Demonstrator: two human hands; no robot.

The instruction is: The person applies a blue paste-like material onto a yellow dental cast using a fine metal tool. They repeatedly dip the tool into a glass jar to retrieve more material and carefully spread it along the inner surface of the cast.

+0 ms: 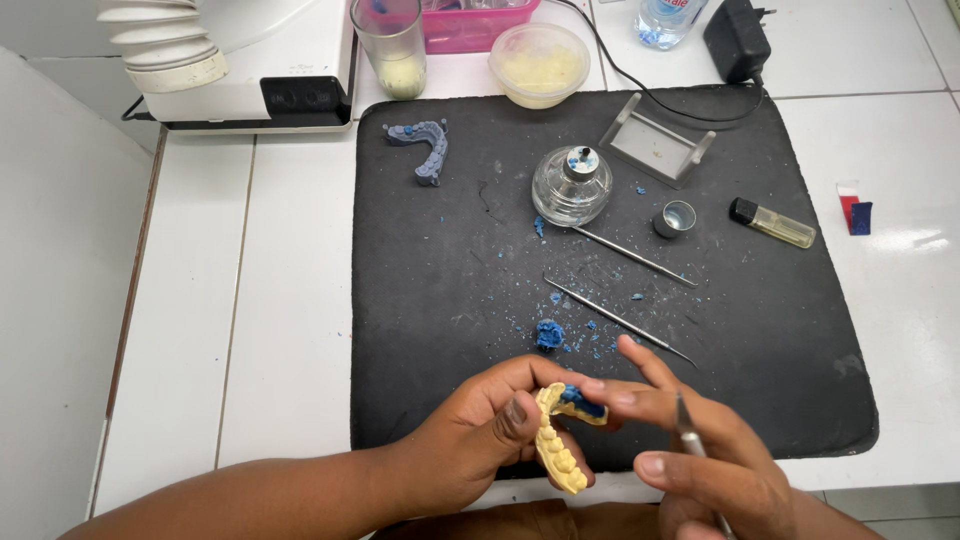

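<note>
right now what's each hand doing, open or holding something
Left hand: closed on the yellow dental cast, which carries blue wax.
Right hand: holding a thin metal tool, fingertips touching the cast.

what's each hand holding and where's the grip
The left hand pinches a yellow dental cast at its upper end, near the blue wax. The right hand grips a thin metal tool along its shaft.

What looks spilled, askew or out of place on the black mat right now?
Blue wax crumbs lie scattered across the black mat, with one larger blue lump just above the hands. A blue arch-shaped piece lies apart at the mat's top left. Two metal instruments lie loose at a slant. Nothing looks tipped or broken.
</note>
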